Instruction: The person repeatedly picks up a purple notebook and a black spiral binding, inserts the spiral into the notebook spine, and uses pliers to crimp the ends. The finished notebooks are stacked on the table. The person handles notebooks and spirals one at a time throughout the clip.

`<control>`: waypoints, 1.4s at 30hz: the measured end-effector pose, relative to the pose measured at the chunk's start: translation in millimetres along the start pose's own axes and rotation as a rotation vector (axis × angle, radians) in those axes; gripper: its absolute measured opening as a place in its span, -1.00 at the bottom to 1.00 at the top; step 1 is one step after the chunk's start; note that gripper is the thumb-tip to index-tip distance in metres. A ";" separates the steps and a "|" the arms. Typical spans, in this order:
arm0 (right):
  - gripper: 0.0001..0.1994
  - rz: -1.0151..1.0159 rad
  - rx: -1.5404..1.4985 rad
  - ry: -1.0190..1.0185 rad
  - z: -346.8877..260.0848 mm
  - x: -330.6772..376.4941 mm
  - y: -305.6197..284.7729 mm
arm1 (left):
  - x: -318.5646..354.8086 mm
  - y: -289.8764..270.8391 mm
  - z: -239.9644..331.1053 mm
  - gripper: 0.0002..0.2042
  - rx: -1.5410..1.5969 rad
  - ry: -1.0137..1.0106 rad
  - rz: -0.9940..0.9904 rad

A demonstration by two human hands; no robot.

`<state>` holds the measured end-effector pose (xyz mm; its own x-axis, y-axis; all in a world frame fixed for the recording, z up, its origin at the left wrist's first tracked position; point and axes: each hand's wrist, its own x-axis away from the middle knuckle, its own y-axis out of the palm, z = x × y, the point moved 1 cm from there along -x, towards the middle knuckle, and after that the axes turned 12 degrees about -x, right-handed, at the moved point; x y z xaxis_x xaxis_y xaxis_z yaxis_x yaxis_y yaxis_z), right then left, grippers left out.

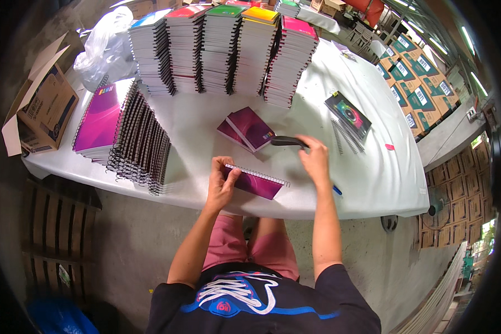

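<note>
My left hand (222,181) grips the left end of a purple spiral notebook (256,185), thumb on its cover, near the table's front edge. A wire coil runs along the notebook's upper edge, and its end sticks out at the right. My right hand (315,158) is closed around a slim black hand tool (288,141), held above the table right of the notebook; its exact kind is unclear. Just beyond, two purple notebooks or covers (251,128) lie overlapping. To the right are a dark notebook with a colourful round print (348,113) and several loose wire coils (348,136).
A stack of purple spiral notebooks (103,119) stands at the left, beside an open carton (47,106) and a plastic bag (107,50). Tall notebook stacks (222,53) line the back. A blue pen (337,190) and a red scrap (389,147) lie at the right.
</note>
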<state>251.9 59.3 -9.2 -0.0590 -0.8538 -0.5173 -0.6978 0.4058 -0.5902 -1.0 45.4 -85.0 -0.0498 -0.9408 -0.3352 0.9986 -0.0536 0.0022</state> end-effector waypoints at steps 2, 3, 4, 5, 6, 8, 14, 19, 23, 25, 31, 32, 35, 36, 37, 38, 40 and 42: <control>-0.41 -0.038 0.265 0.332 25.5 24.1 -26.5 | -0.7 1.3 13.9 -0.76 0.185 -0.072 0.060; -0.31 -0.061 0.207 0.469 19.5 35.1 -36.6 | 1.0 -3.1 13.7 -0.74 0.144 -0.095 0.064; -0.24 -0.079 0.256 0.524 12.8 52.3 -46.4 | 3.1 -6.1 11.6 -0.72 0.110 -0.120 0.064; -0.25 -0.150 0.343 0.597 5.2 73.2 -49.9 | 4.9 -7.3 9.3 -0.71 0.076 -0.144 0.061; -0.27 -0.218 0.436 0.672 -0.6 94.3 -53.1 | 5.3 -3.8 6.6 -0.64 0.065 -0.070 0.134; -0.34 -0.112 0.541 0.501 16.9 147.8 -44.2 | 5.2 9.1 28.0 -0.66 0.160 -0.144 0.139; -0.51 0.255 -0.127 0.449 -10.4 145.0 -38.0 | 15.1 22.4 53.6 -0.75 0.197 -0.230 0.116; -0.57 -0.049 -0.408 0.268 -124.5 110.7 -59.2 | 22.1 27.6 63.7 -0.79 -0.069 -0.069 0.139; -0.61 -0.080 -0.001 0.072 -156.2 113.7 -42.0 | 22.9 37.8 72.2 -0.78 -0.009 0.108 0.253; -0.60 -0.050 -0.075 0.058 -153.7 113.8 -36.3 | 23.0 38.3 74.5 -0.76 0.004 0.128 0.272; -0.62 -0.120 -0.025 0.029 -146.8 114.5 -29.2 | 23.5 39.2 77.0 -0.76 -0.098 0.125 0.238; -0.62 -0.131 -0.022 0.034 -146.6 114.3 -28.9 | 23.4 39.6 77.6 -0.76 -0.092 0.128 0.237; -0.62 -0.246 -0.266 0.186 -146.5 113.1 -30.7 | 24.1 40.2 78.4 -0.77 -0.089 0.143 0.240; -0.62 -0.298 -0.390 0.260 -145.6 112.6 -32.1 | 24.4 40.6 77.8 -0.77 -0.097 0.155 0.244; -0.61 -0.357 -0.722 0.417 -138.4 113.8 -32.5 | 24.8 40.6 76.9 -0.77 -0.106 0.169 0.244; -0.59 -0.409 -1.056 0.570 -127.5 115.2 -32.8 | 26.3 40.2 76.2 -0.79 -0.121 0.200 0.223; -0.53 -0.475 -1.690 0.734 -116.3 118.3 -25.7 | 29.5 38.9 72.8 -0.83 -0.149 0.263 0.180; -0.52 -0.426 -1.634 0.766 -118.2 123.5 -17.0 | 27.5 39.2 67.7 -0.80 -0.083 0.220 0.221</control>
<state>172.1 -91.5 10.2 0.3391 -0.9329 0.1214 -0.6334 -0.1310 0.7627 35.4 -5.2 -30.4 0.1649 -0.8314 -0.5306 0.9834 0.1797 0.0241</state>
